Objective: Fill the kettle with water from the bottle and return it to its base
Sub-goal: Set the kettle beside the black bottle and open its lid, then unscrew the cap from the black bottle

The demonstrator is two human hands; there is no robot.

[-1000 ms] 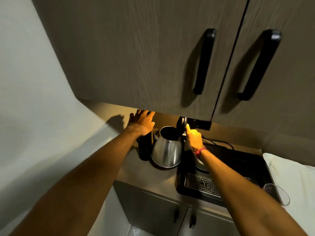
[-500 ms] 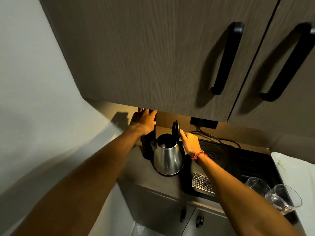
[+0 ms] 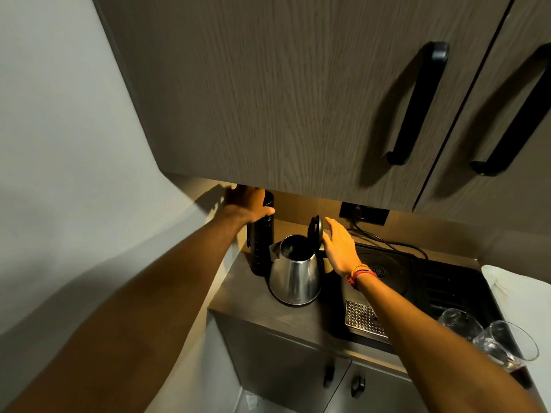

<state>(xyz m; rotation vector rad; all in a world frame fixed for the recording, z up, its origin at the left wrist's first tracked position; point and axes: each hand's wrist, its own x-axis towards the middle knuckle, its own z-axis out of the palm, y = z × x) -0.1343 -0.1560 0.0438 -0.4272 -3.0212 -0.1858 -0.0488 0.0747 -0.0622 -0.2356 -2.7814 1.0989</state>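
Note:
A steel kettle (image 3: 295,277) stands on the counter with its black lid (image 3: 315,231) flipped up and its dark inside showing. My right hand (image 3: 340,248) is just right of the lid, fingers spread, palm near the kettle's handle, holding nothing. A tall black bottle (image 3: 261,248) stands behind and left of the kettle, close to the wall. My left hand (image 3: 249,204) is closed around the bottle's top, partly under the wall cupboard. A round kettle base (image 3: 378,268) lies on the black tray to the right.
The black tray (image 3: 447,290) has a metal drip grate (image 3: 362,320) at its front. Two glasses (image 3: 489,335) stand at the tray's right front. A low wall cupboard (image 3: 298,99) hangs close over the counter. A socket and cables (image 3: 365,214) sit at the back. White cloth (image 3: 518,293) lies far right.
My right hand has let go of the raised lid and opened beside it. My left hand stays on the bottle's top. The camera has shifted down and closer.

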